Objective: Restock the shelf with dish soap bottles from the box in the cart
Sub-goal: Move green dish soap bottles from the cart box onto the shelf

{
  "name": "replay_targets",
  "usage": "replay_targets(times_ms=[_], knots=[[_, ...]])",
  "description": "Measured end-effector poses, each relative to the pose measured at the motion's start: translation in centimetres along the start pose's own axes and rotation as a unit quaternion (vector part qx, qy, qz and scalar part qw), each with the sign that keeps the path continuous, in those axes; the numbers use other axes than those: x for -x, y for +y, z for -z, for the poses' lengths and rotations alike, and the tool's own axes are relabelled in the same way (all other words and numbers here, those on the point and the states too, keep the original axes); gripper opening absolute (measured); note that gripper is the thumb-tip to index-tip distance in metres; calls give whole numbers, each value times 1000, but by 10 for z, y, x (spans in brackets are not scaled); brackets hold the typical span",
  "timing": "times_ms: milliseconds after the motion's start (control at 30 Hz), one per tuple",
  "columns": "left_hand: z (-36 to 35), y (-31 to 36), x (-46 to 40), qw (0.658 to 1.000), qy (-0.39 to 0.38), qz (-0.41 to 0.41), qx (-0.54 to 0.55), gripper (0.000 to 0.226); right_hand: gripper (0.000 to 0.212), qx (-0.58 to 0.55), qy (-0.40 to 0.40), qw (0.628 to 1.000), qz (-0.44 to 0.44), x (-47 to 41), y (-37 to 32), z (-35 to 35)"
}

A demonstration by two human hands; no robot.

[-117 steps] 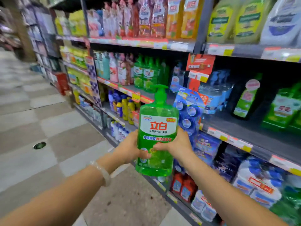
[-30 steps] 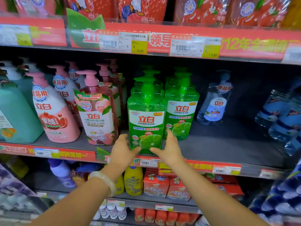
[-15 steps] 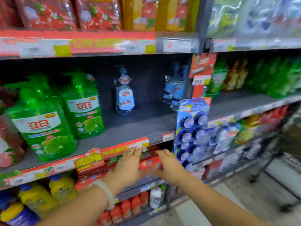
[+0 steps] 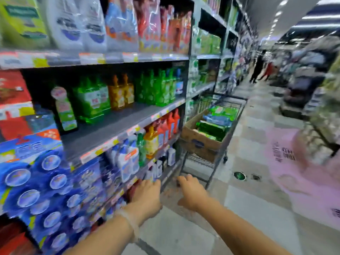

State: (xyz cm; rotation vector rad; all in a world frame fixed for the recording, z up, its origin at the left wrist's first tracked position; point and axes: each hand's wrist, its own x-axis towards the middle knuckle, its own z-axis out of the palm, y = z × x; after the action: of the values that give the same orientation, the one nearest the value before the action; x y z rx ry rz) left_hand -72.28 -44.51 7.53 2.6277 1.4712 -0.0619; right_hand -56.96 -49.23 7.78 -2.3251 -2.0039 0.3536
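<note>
Both hands, left (image 4: 147,195) and right (image 4: 191,192), empty and loosely open; box (image 4: 197,138) in cart (image 4: 226,105), centre right, holds bottles (image 4: 211,129) to shelve.

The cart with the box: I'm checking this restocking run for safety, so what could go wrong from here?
The cart stands ahead beside the shelving with the cardboard box of green bottles in it. Both the left hand and the right hand are empty and reaching low, so a hurried grab might tip a bottle. The blurred view suggests fast turning; an arm could brush the hanging blue packs.
</note>
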Motion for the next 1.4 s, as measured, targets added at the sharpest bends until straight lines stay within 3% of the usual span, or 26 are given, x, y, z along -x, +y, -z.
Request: replay_targets(times_ms=[100, 300, 567, 867, 1200, 1400], knots=[[5, 55, -54, 999, -4, -49, -12, 50, 56, -4, 18, 999, -46, -17, 63, 14], [6, 135, -172, 993, -25, -109, -35, 64, 59, -8, 41, 993, -108, -73, 166, 36], [45, 224, -355, 987, 3, -158, 11, 60, 65, -21, 61, 985, -160, -183, 310, 114], [13, 330, -514, 981, -58, -180, -40, 61, 76, -54, 28, 979, -197, -271, 471, 125], [26, 431, -714, 994, -50, -92, 9, 63, 66, -23, 20, 991, -132, -435, 659, 190], [17, 440, -797, 995, -86, -40, 1, 65, 66, -5, -18, 998, -65, -536, 708, 192]])
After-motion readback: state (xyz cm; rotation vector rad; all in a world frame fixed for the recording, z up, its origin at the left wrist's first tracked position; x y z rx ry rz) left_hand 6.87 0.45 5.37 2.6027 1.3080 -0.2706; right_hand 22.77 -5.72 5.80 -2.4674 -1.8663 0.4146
